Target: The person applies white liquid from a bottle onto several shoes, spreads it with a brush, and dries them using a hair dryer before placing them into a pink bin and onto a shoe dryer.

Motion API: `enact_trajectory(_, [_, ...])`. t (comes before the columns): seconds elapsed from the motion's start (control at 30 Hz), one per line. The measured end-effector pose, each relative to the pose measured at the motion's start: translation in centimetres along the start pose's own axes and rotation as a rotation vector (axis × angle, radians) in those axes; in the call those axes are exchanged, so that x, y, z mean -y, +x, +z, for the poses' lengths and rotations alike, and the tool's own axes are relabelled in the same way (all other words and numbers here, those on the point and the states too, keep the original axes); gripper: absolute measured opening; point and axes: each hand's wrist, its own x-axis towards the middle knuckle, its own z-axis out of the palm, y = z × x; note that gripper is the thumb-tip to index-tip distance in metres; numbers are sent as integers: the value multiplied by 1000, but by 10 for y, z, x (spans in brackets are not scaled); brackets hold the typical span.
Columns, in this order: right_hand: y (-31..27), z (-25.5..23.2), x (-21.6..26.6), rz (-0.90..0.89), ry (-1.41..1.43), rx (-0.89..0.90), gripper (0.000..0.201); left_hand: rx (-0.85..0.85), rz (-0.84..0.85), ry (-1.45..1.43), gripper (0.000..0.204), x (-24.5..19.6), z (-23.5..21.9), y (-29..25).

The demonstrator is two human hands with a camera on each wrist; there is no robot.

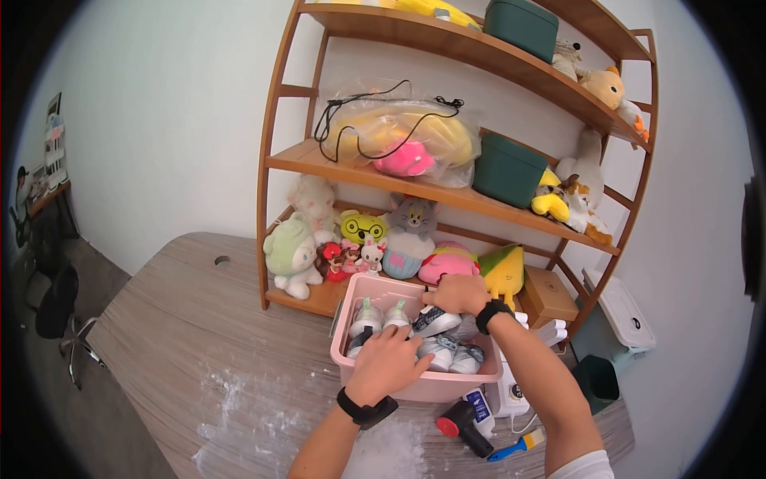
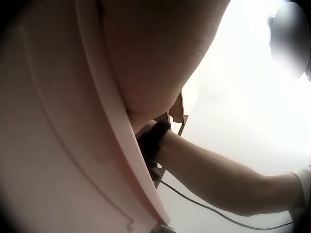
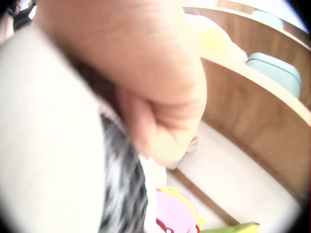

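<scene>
A pink plastic bin (image 1: 447, 389) stands on the table in front of the shelf, with several sneakers packed inside. My right hand (image 1: 456, 294) is at the bin's far right, its fingers curled round a sneaker (image 1: 435, 322) with a black-and-white patterned upper. Up close in the right wrist view, the sneaker's white sole (image 3: 48, 136) and dark mesh upper (image 3: 121, 179) show beneath the hand. Over the near side of the bin, my left hand (image 1: 389, 363) rests on the grey-white sneakers, fingers spread forward. The bin's wall (image 2: 53, 126) hides its fingertips in the left wrist view.
Plush toys (image 1: 411, 239) fill the low shelf right behind the bin. To the right and in front lie a black-and-red handheld device (image 1: 465, 429), a blue-handled brush (image 1: 517, 445) and a white appliance (image 1: 504, 395) with a cable. White powder (image 1: 239, 411) marks the table.
</scene>
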Motion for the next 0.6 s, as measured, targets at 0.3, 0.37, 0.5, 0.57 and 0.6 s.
enact_trajectory(0.3, [-29, 50, -1, 86, 247, -445, 65, -52, 24, -57, 35, 1, 4, -2])
enact_trajectory(0.37, [-36, 54, -6, -20, 267, -569, 55, -84, 37, -52, 35, 2, 3, -3])
enact_trajectory(0.5, [-76, 58, -21, -219, 342, -757, 37, -32, 12, -58, 33, 4, 0, -2])
enact_trajectory(0.57, [-134, 45, -17, -252, 394, -667, 34, -26, 19, -78, 33, 5, 2, -3])
enact_trajectory(0.6, [-166, 42, -17, -263, 342, -656, 32, -43, 26, -76, 33, 5, 3, -2])
